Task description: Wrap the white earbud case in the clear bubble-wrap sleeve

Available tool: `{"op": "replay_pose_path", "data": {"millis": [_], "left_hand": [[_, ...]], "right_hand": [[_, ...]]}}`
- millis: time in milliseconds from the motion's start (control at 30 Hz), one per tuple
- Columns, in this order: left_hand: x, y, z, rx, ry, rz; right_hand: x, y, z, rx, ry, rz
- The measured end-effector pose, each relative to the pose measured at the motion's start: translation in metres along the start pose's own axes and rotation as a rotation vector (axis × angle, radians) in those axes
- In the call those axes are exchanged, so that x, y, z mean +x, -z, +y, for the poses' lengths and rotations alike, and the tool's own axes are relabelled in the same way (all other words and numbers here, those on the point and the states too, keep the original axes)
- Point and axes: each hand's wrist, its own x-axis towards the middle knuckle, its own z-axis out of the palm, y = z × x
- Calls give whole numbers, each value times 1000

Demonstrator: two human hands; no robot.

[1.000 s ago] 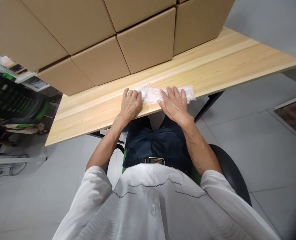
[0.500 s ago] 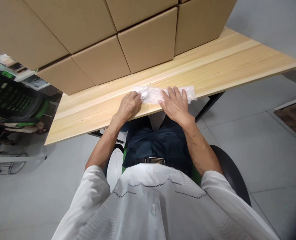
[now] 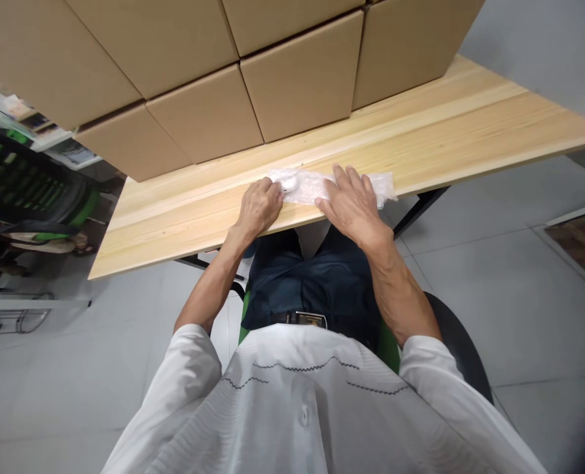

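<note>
A strip of clear bubble wrap (image 3: 308, 187) lies along the near edge of the wooden table, its right end hanging slightly over the edge. On its left end rests a small white rounded case (image 3: 288, 184) with a tiny dark mark. My left hand (image 3: 261, 205) is closed, fingers curled against the left side of this case; the fingertips are partly hidden. With fingers spread and stretched, my right hand (image 3: 350, 205) lies flat on the middle of the wrap and presses it to the table.
Brown cardboard boxes (image 3: 302, 78) are stacked along the back of the wooden table (image 3: 470, 135). At the left stands a black and green chair (image 3: 25, 184) by a white shelf. My lap is under the near table edge.
The camera view has shifted slightly. More of the white case's top shows beside my left hand. My right hand stays spread on the bubble wrap.
</note>
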Motion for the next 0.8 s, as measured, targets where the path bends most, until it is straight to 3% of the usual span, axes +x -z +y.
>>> {"op": "replay_pose_path", "data": {"millis": [267,800], "left_hand": [[1,2,3,-16,33,-38],[-2,-13,-11,-143,-1,134]], "right_hand": [[37,9,-33,11,157,-81],[69,-21,-47,1,17,-30]]}}
